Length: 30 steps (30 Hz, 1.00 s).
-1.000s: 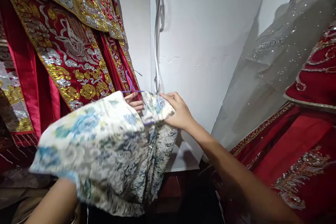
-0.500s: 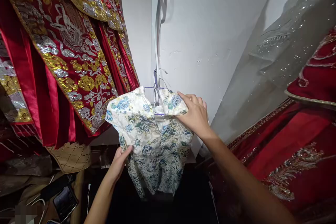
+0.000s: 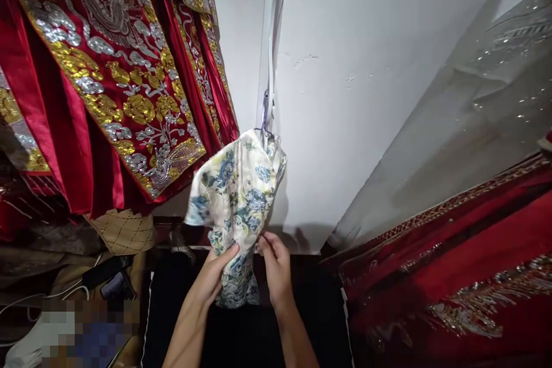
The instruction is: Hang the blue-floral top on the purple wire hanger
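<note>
A small white garment with blue and yellow flowers [image 3: 235, 195] hangs on a purple wire hanger [image 3: 265, 118] against the white wall corner. My left hand [image 3: 214, 273] grips its lower part from the left, thumb over the cloth. My right hand [image 3: 275, 264] is at the lower right edge of the same garment, fingers curled against the fabric. Both hands are low, below the hanger, and the cloth is bunched narrow between them.
Red robes with gold and silver embroidery [image 3: 112, 69] hang close on the left. A grey sequinned gown [image 3: 452, 121] and a red embroidered garment [image 3: 452, 276] fill the right. A white strap [image 3: 272, 40] runs down the wall corner. A phone [image 3: 114, 284] and a quilted bag [image 3: 125, 230] lie lower left.
The garment went from spread in my hands to hanging on its hook. My right hand dropped from its shoulder to its lower edge, and the left hand closed on the hem.
</note>
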{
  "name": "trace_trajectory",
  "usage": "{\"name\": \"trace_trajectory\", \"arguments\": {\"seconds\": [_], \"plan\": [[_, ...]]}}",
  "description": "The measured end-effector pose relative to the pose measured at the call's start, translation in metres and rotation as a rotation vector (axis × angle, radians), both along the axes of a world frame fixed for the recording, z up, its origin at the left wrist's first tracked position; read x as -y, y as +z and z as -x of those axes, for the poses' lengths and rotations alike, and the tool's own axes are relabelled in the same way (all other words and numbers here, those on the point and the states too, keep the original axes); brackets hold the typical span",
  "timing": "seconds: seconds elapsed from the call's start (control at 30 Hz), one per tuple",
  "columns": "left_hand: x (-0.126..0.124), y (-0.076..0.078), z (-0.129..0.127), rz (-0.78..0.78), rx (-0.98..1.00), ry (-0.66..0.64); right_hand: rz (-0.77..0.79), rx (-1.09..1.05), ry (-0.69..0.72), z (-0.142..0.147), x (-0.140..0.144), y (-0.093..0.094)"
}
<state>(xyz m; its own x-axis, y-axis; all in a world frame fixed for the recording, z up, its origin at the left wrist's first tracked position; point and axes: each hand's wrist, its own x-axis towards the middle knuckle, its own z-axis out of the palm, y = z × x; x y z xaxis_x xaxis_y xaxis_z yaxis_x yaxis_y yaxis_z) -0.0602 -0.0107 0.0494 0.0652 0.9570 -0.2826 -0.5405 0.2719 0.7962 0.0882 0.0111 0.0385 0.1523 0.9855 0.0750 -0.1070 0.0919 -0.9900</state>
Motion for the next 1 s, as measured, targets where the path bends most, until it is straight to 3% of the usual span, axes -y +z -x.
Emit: {"name": "trace_trajectory", "arguments": {"seconds": [0.1, 0.2, 0.47, 0.67, 0.87, 0.93, 1.0], "plan": [[0.005, 0.002, -0.003, -0.03, 0.034, -0.014, -0.004, -0.074, 0.127, -0.001, 0.002, 0.004], [0.008, 0.001, -0.007, -0.033, 0.088, -0.031, -0.061, -0.116, 0.16, -0.006, 0.002, 0.014], [0.013, 0.003, -0.022, -0.03, 0.291, -0.102, -0.06, -0.18, 0.067, -0.02, 0.006, 0.003], [0.015, 0.008, -0.02, -0.035, 0.26, -0.099, -0.007, -0.178, 0.142, -0.016, 0.012, 0.011], [0.015, 0.018, -0.028, -0.07, 0.239, -0.195, 0.054, -0.11, 0.241, -0.025, 0.017, 0.013], [0.007, 0.014, -0.025, -0.026, 0.188, -0.089, 0.037, -0.088, 0.184, -0.035, 0.018, 0.015], [-0.006, 0.002, -0.014, 0.017, 0.09, 0.189, 0.028, -0.046, 0.129, -0.045, 0.019, 0.018]]}}
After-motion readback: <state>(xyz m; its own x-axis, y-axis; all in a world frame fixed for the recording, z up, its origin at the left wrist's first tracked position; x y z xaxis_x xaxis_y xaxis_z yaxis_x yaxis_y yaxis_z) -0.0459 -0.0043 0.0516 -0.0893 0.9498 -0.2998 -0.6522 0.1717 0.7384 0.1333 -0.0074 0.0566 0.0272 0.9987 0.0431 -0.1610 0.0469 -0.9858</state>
